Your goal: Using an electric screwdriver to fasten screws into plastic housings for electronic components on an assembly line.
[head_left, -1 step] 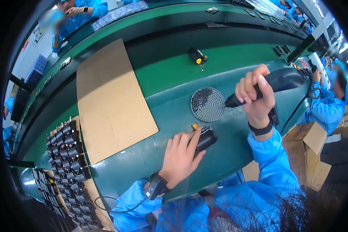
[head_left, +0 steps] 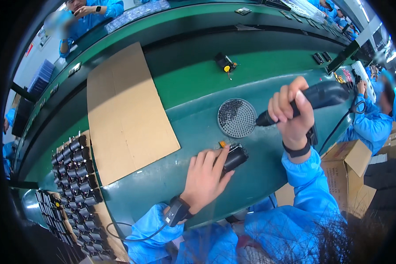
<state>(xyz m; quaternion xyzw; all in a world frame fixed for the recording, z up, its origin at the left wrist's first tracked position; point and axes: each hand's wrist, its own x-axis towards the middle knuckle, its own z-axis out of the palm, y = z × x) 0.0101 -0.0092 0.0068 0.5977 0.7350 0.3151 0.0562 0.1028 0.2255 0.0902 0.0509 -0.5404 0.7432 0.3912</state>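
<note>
My left hand is closed on a black rounded plastic part, which lies on the green work mat. A small orange-yellow tab shows at the fingertips beside it. Raised to the right, my right hand wraps round a black electric screwdriver. The driver's tip points left, at the right rim of a round grey screw tray. Small dark screws fill the tray's upper left part; bare holes show across the rest. Whether the tip touches the tray, I cannot tell.
A cardboard sheet lies left of the tray. Rows of black parts stand on card at far left. Behind the tray sits a black assembly with a yellow disc. An open carton and a co-worker are at right.
</note>
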